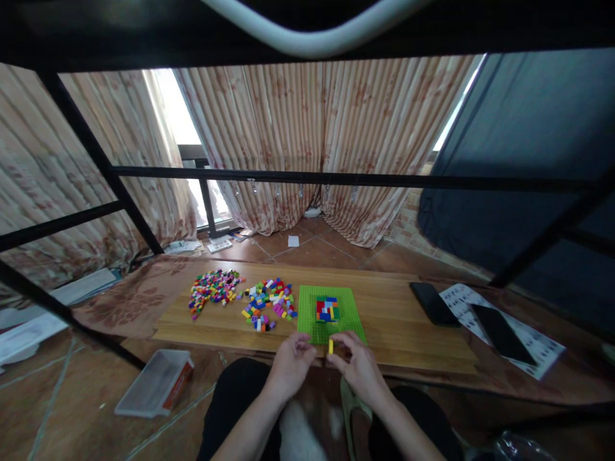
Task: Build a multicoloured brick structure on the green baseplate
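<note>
Between the thumb and forefinger of my right hand (355, 360) is a yellow toy brick (331, 346), held upright at the near edge of a green baseplate (353, 317). My left hand (294, 362) hovers to its left, fingers curled and slightly apart; nothing shows in them. On the middle of the baseplate stands a small block of joined bricks (327, 309) in red, blue, white, yellow and green. Loose mixed bricks (270, 303) lie left of the baseplate, and a denser heap of small bricks (214, 291) is farther left.
The wooden board (389, 314) carries a black phone (434, 304) at right. Beside it, another dark device (502, 333) rests on a printed sheet (548, 349). A clear plastic box (156, 384) sits on the floor at lower left. Black metal bars (336, 180) cross ahead and overhead.
</note>
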The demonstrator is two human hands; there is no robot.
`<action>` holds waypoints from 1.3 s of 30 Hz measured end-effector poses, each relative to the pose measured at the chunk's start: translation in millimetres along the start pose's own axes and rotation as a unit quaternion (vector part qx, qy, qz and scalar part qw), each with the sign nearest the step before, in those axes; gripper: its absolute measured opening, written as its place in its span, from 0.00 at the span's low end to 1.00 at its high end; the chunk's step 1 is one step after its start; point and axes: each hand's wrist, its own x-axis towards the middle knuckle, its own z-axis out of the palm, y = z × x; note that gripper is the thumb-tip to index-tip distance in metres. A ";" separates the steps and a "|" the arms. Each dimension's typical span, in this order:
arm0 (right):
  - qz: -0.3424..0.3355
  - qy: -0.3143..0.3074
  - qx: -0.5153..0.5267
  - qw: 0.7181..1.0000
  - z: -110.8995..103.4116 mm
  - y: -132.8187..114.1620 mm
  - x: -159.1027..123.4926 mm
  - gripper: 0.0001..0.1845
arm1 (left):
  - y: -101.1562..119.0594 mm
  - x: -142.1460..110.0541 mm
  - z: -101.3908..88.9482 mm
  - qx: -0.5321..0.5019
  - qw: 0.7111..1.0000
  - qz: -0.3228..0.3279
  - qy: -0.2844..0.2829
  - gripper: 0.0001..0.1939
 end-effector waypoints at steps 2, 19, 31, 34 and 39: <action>-0.006 0.028 -0.033 0.999 -9.7 8.0 13.5 0.14 | 3.2 16.4 -1.9 0.062 0.998 0.019 0.001 0.16; -0.075 -0.015 -0.159 0.984 -11.4 37.0 82.0 0.15 | -0.2 126.7 6.9 0.185 0.980 0.067 -0.011 0.27; -0.068 -0.018 -0.174 0.982 -9.4 34.5 86.3 0.15 | -6.9 123.8 19.9 0.162 0.984 0.080 0.007 0.33; -0.056 -0.014 -0.165 0.985 -7.4 34.9 85.6 0.16 | -4.6 122.4 23.8 0.196 0.977 0.079 0.012 0.33; -0.028 -0.003 -0.132 0.991 -10.5 33.2 84.4 0.18 | 1.4 124.7 26.9 0.215 0.975 0.052 0.006 0.34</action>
